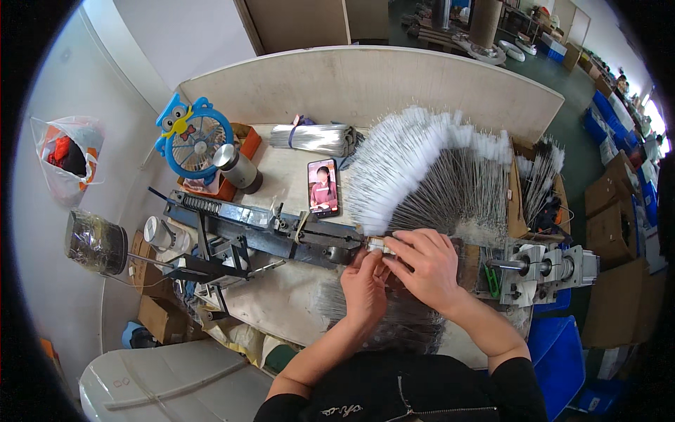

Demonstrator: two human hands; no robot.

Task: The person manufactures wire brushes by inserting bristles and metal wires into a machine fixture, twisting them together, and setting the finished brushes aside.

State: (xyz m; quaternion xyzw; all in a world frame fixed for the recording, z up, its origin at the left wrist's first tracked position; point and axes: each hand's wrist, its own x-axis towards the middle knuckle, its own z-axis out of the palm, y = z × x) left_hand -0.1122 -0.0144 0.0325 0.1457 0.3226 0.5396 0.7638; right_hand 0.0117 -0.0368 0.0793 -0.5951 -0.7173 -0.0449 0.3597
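Both hands meet at the right end of a long metal bench fixture (327, 233). My left hand (365, 290) is closed, its thumb and fingertips pinching a small white piece (377, 244) beside the fixture's jaw. From the right, my right hand (427, 271) presses its thumb and fingers on the same piece; the fingertips partly cover it. I cannot make out its exact kind. Just beyond the hands fans a large heap of thin wire-stemmed brushes with white bristles (404, 172). More thin wires (415, 327) lie under my forearms, partly hidden.
A phone (323, 188) lies behind the fixture, near a steel flask (238, 169) and a blue fan (200, 144). A bundle of silvery wires (314, 139) sits at the back. On the right stands a metal shaft mechanism (541, 267); a blue bin (559, 359) is below it.
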